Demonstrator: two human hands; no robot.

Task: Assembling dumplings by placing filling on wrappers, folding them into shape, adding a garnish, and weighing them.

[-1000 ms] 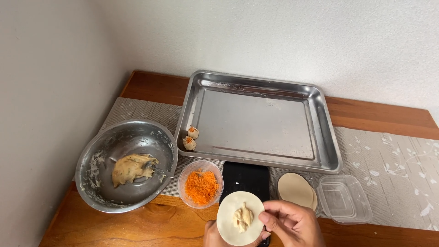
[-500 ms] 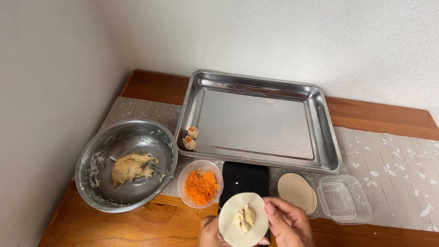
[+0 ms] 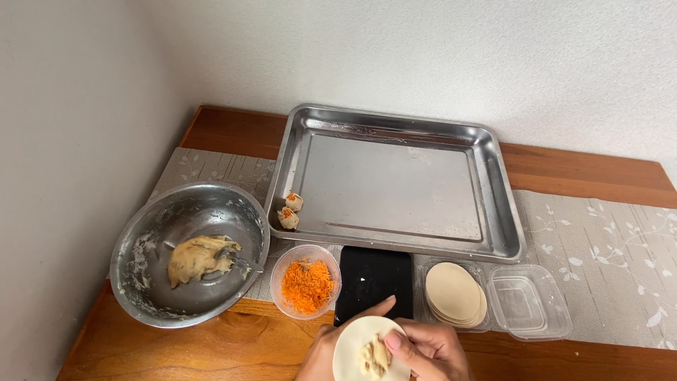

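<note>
A round pale dumpling wrapper with a lump of filling lies in my left hand at the bottom edge of the view. My right hand touches the wrapper's right side, its thumb pressing on the filling. Just beyond my hands lie a black rectangular board, a small clear cup of shredded carrot and a stack of wrappers in a clear container.
A steel bowl with filling and a utensil stands at the left. A large steel tray holds two finished dumplings in its near left corner. A clear lid lies at the right. Walls close in on the left and behind.
Both hands and the wrapper have dropped lower in view, toward me. My right thumb has moved from the wrapper's edge onto the filling.
</note>
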